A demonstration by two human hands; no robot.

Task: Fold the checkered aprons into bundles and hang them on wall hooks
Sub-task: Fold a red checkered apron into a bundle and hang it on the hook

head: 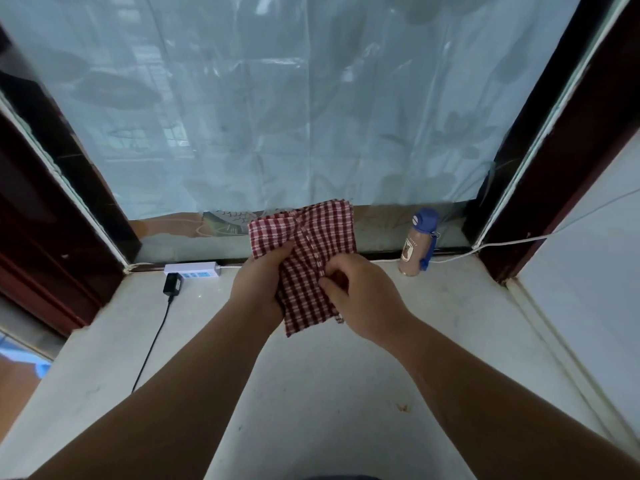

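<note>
Now both hands, left hand (258, 282) and right hand (360, 299), grip the folded apron (311, 244) at twelve o'clock, fingers (330, 284) pinching to tighten the bundle.

Pale stone sill (311, 393) below a film-covered window (277, 98), dark wooden frame (571, 150).

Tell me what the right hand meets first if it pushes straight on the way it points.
The red-and-white checkered fabric apron, which the right hand pinches; just past it, probably the left hand, though depth is unclear.
</note>
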